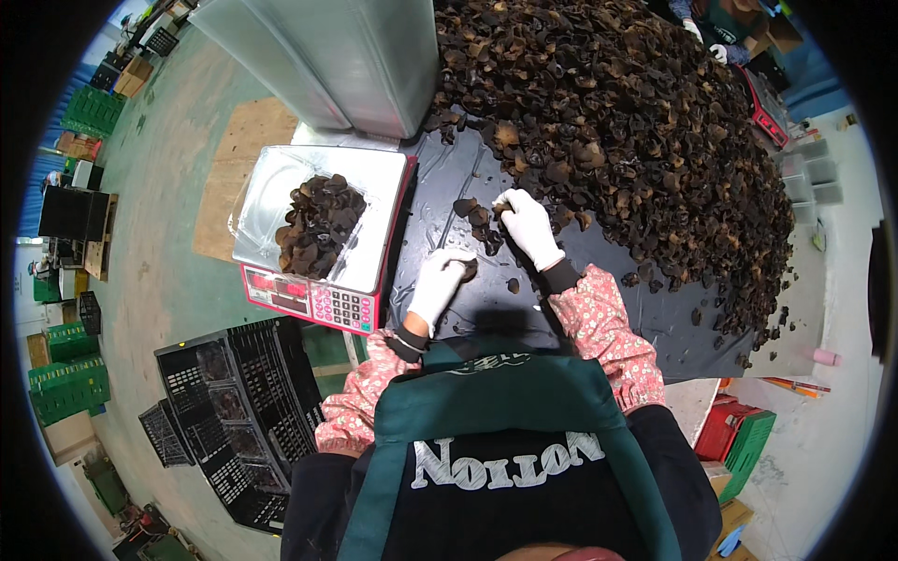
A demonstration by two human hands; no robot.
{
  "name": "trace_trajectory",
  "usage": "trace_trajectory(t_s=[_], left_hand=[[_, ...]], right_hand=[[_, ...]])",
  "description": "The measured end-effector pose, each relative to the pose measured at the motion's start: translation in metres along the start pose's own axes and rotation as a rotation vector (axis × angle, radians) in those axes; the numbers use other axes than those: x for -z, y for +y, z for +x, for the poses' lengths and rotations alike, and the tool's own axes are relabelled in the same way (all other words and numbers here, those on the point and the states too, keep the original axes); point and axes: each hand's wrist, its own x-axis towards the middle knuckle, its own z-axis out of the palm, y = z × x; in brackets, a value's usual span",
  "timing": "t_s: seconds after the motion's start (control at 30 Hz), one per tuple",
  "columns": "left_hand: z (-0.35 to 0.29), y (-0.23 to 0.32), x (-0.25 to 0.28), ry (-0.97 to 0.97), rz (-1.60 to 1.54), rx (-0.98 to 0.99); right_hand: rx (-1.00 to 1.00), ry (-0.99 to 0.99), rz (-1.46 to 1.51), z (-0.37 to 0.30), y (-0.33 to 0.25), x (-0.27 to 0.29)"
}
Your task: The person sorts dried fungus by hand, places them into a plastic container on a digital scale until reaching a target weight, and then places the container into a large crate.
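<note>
My left hand (440,288), in a white glove, is closed on a dark piece of dried wood ear mushroom (470,271) just above the dark table cover. To its right, my gloved right hand (530,230) pinches another piece at the near edge of a small cluster (479,221). Beyond it spreads a large heap of dried wood ear mushrooms (617,122), brown and black. On the left a red and white weighing scale (351,313) carries a clear plastic tray (267,201) with a small pile of mushrooms (321,224) in it.
Tall stacked clear plastic containers (374,65) stand behind the scale. Black crates (243,411) with filled clear boxes are on the floor at lower left. Across the heap, a co-worker's gloved hands (718,53) show near another red scale (767,117). Green crates (748,453) stand at right.
</note>
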Motion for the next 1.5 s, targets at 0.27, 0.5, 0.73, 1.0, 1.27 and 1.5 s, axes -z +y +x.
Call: trace_trajectory(t_s=[0.27,0.5,0.73,1.0,1.27,1.5], left_hand=[[-0.022,0.014,0.028,0.075,-1.237,0.474],[-0.013,0.019,0.014,0.071,-0.325,0.379],[-0.006,-0.004,0.005,0.183,0.663,0.008],[0.000,0.003,-0.007,0.152,0.616,0.160],[0.026,-0.011,-0.005,0.354,0.506,-0.126],[0.038,-0.002,-0.023,0.179,0.805,-0.059]], right_hand=[[0.111,-0.129,-0.185,0.020,-0.024,-0.025],[0.195,0.012,-0.097,0.013,-0.004,-0.030],[-0.452,0.042,0.882,-0.019,-0.008,0.048],[-0.095,0.041,0.229,-0.037,-0.006,0.029],[0.215,-0.133,-0.388,-0.010,-0.031,-0.019],[-0.072,0.057,-0.063,-0.026,-0.022,0.017]])
